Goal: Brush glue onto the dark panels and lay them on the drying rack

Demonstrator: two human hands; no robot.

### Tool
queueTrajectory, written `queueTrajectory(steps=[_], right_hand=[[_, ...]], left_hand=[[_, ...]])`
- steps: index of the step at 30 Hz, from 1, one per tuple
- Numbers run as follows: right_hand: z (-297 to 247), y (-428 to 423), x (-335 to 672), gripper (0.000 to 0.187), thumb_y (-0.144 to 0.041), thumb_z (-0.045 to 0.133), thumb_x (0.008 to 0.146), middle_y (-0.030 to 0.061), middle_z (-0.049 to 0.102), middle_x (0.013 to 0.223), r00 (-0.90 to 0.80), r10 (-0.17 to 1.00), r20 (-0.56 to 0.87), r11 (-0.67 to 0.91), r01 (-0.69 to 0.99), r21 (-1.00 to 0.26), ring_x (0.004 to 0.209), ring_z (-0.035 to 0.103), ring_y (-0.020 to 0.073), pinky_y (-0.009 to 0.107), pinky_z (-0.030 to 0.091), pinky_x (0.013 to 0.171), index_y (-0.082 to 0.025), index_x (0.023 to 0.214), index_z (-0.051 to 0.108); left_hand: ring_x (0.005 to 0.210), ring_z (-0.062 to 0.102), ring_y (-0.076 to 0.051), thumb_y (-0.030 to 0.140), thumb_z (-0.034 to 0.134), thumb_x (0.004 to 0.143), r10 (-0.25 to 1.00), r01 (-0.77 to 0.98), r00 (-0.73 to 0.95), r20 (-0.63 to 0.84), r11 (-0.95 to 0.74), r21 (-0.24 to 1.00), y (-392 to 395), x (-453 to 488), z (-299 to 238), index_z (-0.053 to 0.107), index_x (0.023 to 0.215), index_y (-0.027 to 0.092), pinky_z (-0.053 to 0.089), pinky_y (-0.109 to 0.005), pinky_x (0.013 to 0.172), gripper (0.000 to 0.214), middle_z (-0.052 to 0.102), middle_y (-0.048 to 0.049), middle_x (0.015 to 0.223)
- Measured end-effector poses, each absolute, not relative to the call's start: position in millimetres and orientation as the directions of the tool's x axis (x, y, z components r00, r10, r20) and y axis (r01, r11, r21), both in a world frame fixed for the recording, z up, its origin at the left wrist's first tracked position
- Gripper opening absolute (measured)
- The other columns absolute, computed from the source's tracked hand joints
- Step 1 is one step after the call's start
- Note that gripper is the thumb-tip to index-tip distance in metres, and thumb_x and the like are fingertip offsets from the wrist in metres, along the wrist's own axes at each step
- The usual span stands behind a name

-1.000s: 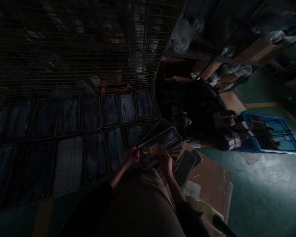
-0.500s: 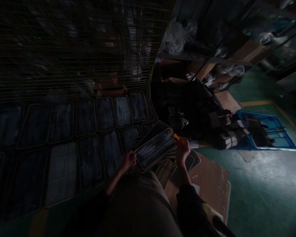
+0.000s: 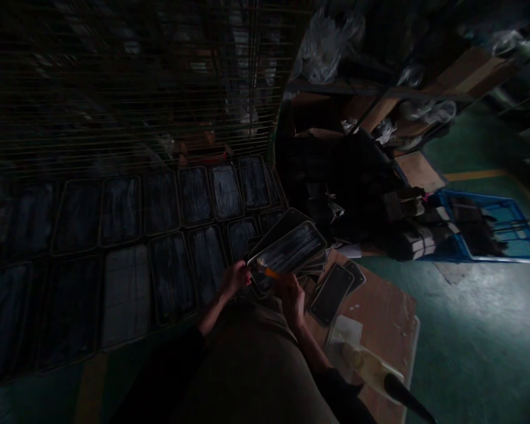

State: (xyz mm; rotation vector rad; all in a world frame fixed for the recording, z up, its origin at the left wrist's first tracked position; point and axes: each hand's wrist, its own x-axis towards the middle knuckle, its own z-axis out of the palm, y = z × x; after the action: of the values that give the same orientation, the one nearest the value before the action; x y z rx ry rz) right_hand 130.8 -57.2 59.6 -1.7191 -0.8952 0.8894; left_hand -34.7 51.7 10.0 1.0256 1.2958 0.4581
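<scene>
My right hand (image 3: 292,299) is closed round the orange handle of a brush (image 3: 270,272). Its pale bristles are at the near left corner of a dark rectangular panel (image 3: 291,247) with rounded corners and whitish streaks on its face. At that same corner, my left hand (image 3: 235,279) pinches the panel's edge. The panel lies tilted over other dark panels stacked beneath it. To the right, more dark panels (image 3: 333,294) rest on a wooden board (image 3: 380,321). The picture is dim, so the fingertips are hard to make out.
Rows of streaked dark panels (image 3: 126,206) spread out on the left, below a wire rack (image 3: 159,106). A blue crate (image 3: 503,258) stands on the green floor at right. On the board's near end sits a yellowish container (image 3: 371,364) with a black handle.
My right hand has swept the brush from the panel's far right end to its near left corner. The left hand stays at the left edge. The view has shifted slightly.
</scene>
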Motion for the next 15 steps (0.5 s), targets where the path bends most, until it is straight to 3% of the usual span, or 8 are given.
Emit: queueTrajectory(steps=[7,15], right_hand=[[51.4,-89.3,155.9,0.033,-0.049,0.056,0.092,0.0023,0.068,0.079,0.441,0.869,-0.225,-0.300,0.109,-0.948,0.067,0.065,0.0153,0.023,0.053,0.059,-0.018,0.098,0.064],[60.0,-59.0,249.7,0.029,-0.041,0.054,0.089,0.0047,0.072,0.084,0.677,0.733,0.073,-0.281,0.398,-0.873,0.067,0.068,0.0178,0.026,0.051,0.059,-0.018,0.104,0.065]], left_hand=[[0.043,0.060,-0.013,0.049,0.065,0.070,0.793,0.224,0.273,-0.545,0.498,0.838,50.0,-35.4,12.1,0.046,0.068,0.022,0.047,-0.022,0.043,0.033,0.058,0.0069,0.051],[0.042,0.060,-0.012,0.050,0.062,0.075,0.794,0.334,0.316,-0.520,0.420,0.844,54.1,-34.2,10.7,0.046,0.064,0.022,0.046,-0.020,0.042,0.034,0.055,0.0053,0.047]])
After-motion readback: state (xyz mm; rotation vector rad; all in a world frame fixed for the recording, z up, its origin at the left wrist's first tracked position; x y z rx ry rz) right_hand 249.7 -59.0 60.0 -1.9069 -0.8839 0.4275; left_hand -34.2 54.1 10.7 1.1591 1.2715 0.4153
